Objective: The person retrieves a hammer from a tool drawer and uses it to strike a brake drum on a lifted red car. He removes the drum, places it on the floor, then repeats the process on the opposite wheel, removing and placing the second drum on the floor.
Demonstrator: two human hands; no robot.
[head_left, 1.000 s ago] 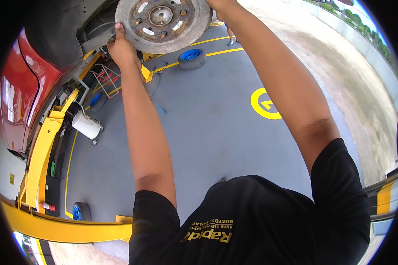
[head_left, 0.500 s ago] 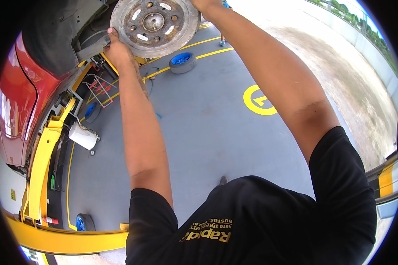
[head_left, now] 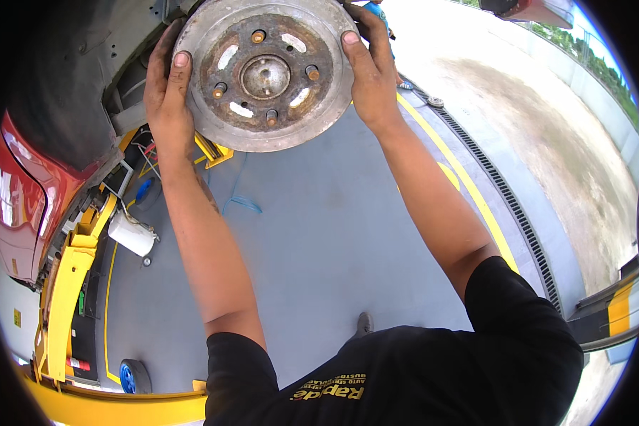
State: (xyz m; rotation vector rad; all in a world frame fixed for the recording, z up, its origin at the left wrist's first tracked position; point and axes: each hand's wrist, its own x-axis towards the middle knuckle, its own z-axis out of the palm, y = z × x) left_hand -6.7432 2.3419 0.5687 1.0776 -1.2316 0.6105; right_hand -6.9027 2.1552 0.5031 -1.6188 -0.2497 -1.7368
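Brake disc at upper centre; left hand and right hand spread around opposite edges, probably balancing its weight.

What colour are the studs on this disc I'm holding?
The studs look rusty orange-brown, clearest in the head view.

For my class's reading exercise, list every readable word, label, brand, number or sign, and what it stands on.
Black shirt: gold lettering, upside down, partly foreshortened; wording not copied here.
Pale surface, far left: yellow label, too small to read.
Grey floor: yellow arc, mostly hidden, no readable marking.
No others are legible.
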